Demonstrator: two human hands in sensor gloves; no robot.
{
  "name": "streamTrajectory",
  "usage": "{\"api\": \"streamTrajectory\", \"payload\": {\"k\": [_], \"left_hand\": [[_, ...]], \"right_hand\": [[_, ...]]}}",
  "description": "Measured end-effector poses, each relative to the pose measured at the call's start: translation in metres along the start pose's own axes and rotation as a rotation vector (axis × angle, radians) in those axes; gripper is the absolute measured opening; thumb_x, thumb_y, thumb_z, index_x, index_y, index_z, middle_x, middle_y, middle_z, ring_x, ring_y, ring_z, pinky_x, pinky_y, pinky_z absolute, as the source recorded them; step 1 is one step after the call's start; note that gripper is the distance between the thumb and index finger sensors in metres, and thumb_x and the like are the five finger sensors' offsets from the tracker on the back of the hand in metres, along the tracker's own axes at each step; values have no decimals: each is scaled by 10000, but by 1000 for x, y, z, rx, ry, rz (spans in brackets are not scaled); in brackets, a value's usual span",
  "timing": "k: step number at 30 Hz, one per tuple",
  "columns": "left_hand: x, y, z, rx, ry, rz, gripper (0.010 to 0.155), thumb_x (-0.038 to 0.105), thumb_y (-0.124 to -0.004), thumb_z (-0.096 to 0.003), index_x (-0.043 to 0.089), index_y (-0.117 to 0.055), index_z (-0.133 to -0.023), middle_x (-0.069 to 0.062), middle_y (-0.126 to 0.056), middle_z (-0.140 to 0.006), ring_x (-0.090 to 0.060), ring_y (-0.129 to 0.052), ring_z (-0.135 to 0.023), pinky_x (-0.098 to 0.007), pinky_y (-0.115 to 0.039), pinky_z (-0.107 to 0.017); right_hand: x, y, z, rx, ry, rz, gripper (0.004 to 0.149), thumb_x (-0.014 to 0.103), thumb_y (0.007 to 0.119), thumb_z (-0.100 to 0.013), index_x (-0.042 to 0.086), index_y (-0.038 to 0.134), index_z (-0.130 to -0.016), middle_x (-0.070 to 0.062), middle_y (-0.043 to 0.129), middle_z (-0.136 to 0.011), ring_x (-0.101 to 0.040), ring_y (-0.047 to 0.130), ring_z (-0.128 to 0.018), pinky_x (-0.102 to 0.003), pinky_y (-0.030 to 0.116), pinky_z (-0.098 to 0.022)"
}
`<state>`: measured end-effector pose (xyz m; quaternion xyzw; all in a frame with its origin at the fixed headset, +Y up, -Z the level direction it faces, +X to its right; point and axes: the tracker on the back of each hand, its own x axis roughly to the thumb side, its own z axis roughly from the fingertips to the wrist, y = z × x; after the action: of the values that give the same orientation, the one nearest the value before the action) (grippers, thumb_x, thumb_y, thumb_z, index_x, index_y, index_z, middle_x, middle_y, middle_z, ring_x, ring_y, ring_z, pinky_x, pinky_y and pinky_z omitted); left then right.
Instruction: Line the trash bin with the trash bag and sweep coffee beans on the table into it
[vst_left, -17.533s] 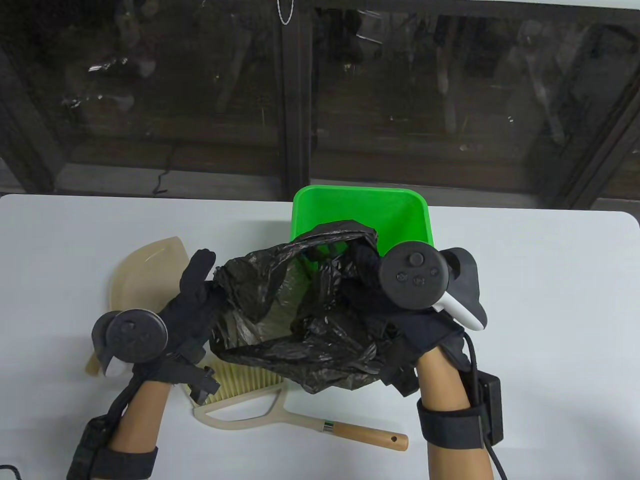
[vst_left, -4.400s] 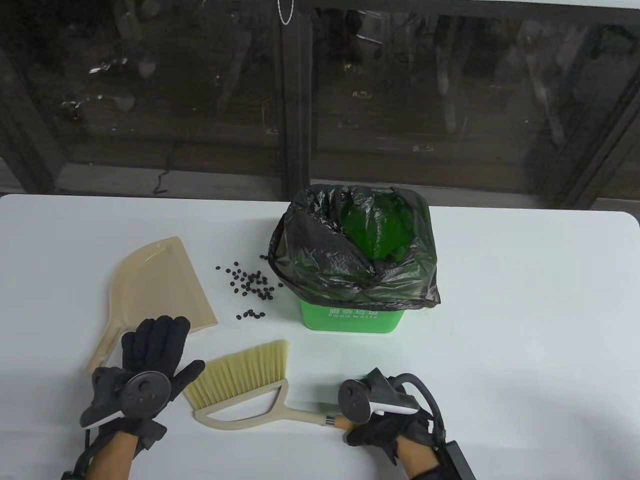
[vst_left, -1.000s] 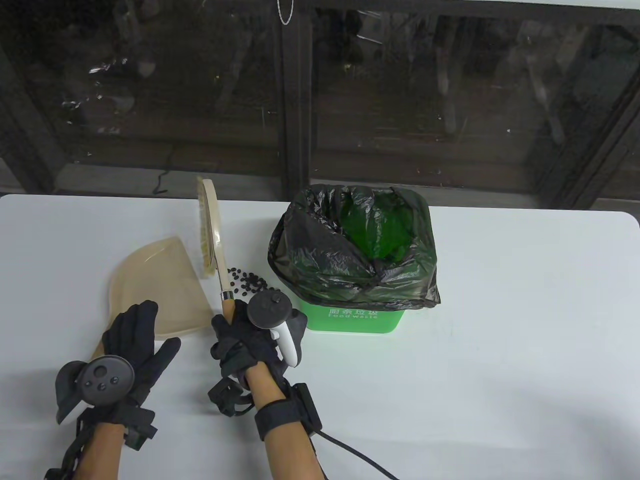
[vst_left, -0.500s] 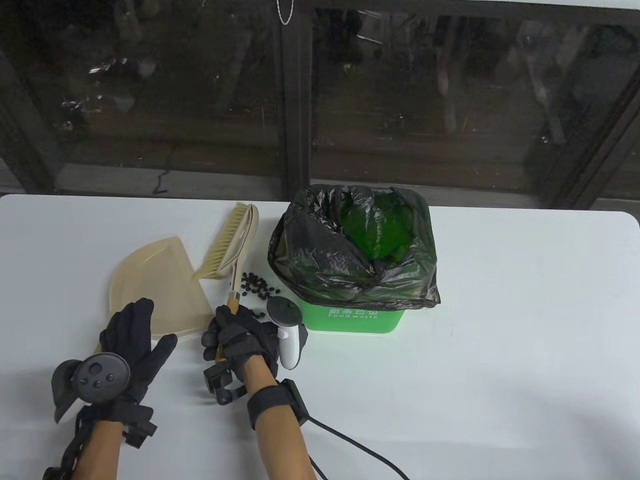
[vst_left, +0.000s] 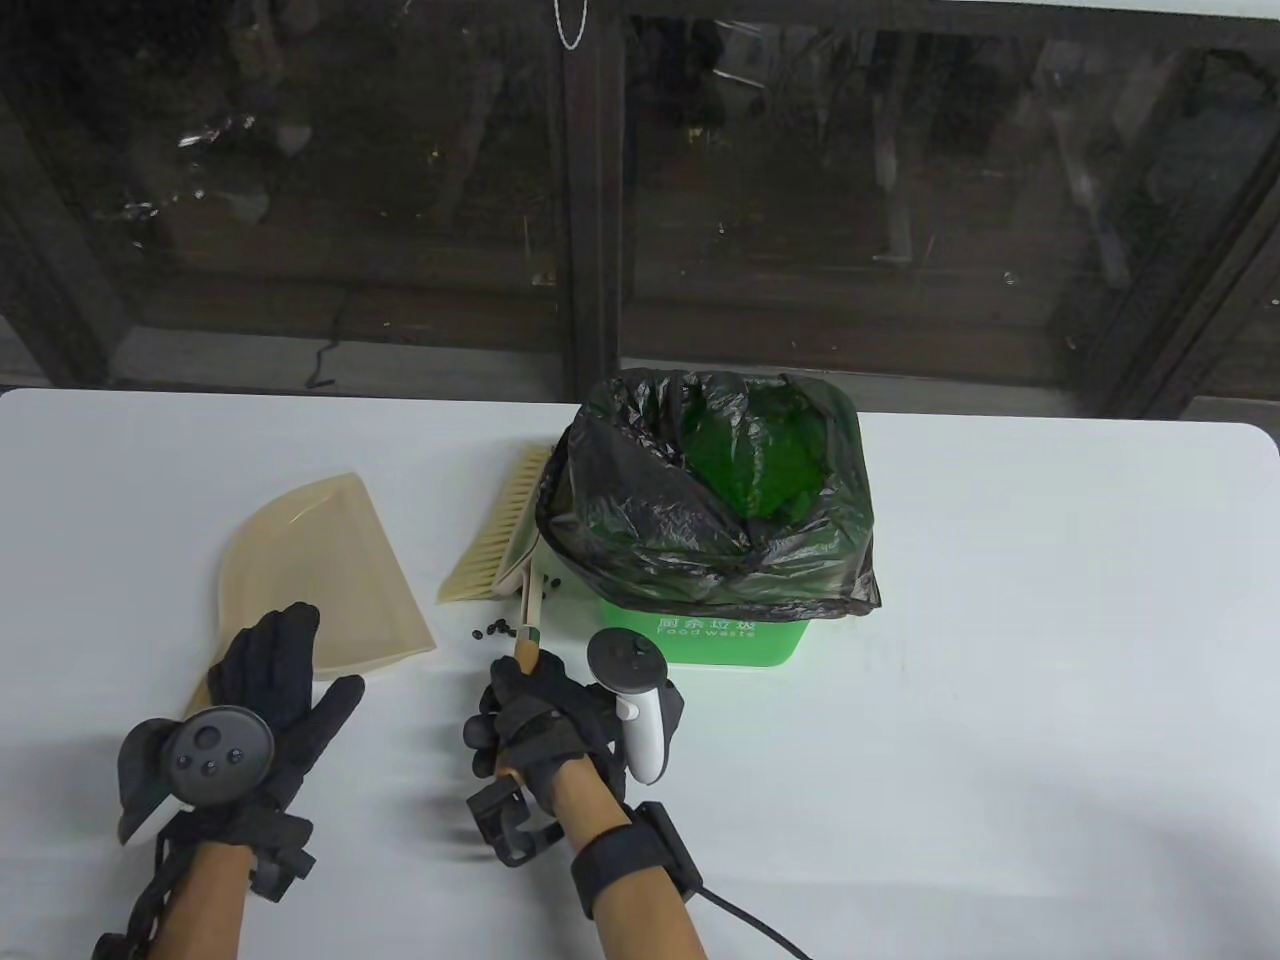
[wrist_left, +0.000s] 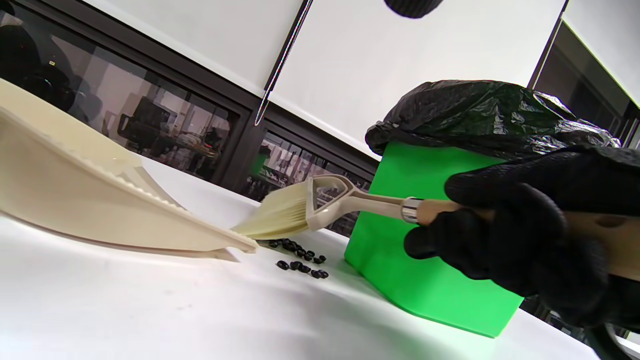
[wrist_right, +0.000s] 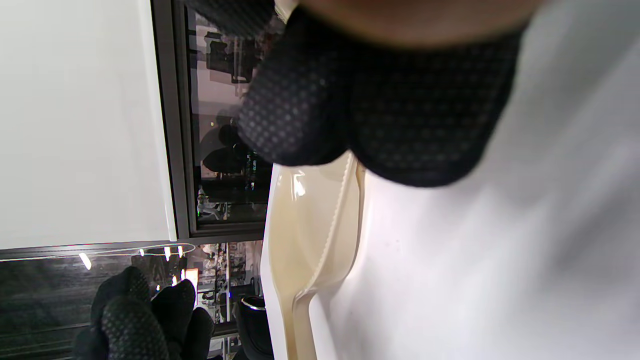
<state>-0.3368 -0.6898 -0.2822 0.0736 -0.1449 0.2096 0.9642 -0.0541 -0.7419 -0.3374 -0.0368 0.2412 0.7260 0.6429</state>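
Note:
The green bin (vst_left: 720, 645) stands mid-table, lined with the black trash bag (vst_left: 640, 520), whose edge is folded over the rim. My right hand (vst_left: 525, 705) grips the wooden handle of the beige brush (vst_left: 495, 545). The brush head lies against the bin's left side, bristles pointing left. Coffee beans (vst_left: 495, 630) lie between brush and dustpan, and a few more sit by the bin's foot; the left wrist view shows the beans (wrist_left: 300, 260) under the bristles. My left hand (vst_left: 275, 680) rests with fingers stretched on the handle end of the beige dustpan (vst_left: 310, 560). The dustpan's (wrist_left: 125, 210) lip touches the table.
The white table (vst_left: 1050, 620) runs wide to the right of the bin and in front of both hands. Its far edge meets dark window glass. A black cable trails from my right wrist toward the near edge.
The brush has swung right over the beans, from upright beside the dustpan to lying against the bin's left side. My right hand moved right and nearer. My left hand has barely shifted.

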Motion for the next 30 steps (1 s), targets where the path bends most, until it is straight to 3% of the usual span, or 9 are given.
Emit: {"api": "streamTrajectory", "payload": {"k": [6, 14, 20, 24, 27, 30], "left_hand": [[1, 0, 0, 0, -8, -7, 772, 467, -456, -738, -52, -114, -1196, -433, -157, -1172, -737, -182, -971, -792, -190, -631], [-1, -5, -1, -26, 8, -11, 772, 469, -455, -738, -51, -114, -1197, -429, -157, -1175, -736, -183, -972, -792, -192, -632], [-3, -14, -3, -79, 21, -41, 773, 466, -457, -738, -54, -116, -1197, -432, -158, -1173, -737, -184, -971, -792, -192, -632], [-3, -17, -3, -97, 25, -50, 773, 467, -457, -737, -55, -119, -1196, -434, -162, -1172, -739, -187, -970, -792, -195, -630], [-2, -18, -3, -108, 23, -59, 771, 466, -456, -738, -55, -119, -1196, -432, -161, -1172, -739, -188, -969, -792, -194, -630], [-2, -19, -3, -115, 22, -65, 772, 464, -457, -738, -58, -120, -1196, -436, -162, -1171, -740, -188, -968, -792, -196, -630]], "right_hand": [[5, -16, 18, -2, -35, 21, 661, 342, 589, -581, -73, 269, -984, -89, 766, -760, -31, 999, -355, -261, 958, -200], [9, -26, 28, -20, -196, 219, 658, 338, 614, -576, -59, 297, -995, -102, 776, -756, -53, 991, -346, -288, 938, -200], [23, -23, 35, -79, -299, 492, 656, 334, 633, -566, -54, 330, -1000, -112, 792, -750, -70, 988, -340, -308, 927, -198], [32, -19, 43, -204, -385, 813, 653, 336, 656, -553, -33, 363, -1006, -109, 809, -742, -78, 986, -337, -321, 919, -198], [31, -18, 43, -301, -399, 1059, 650, 337, 669, -545, -18, 383, -1009, -105, 819, -736, -77, 985, -333, -324, 917, -195], [25, -19, 39, -338, -353, 1190, 647, 331, 680, -542, -19, 402, -1010, -114, 829, -730, -84, 986, -328, -330, 915, -190]]}}
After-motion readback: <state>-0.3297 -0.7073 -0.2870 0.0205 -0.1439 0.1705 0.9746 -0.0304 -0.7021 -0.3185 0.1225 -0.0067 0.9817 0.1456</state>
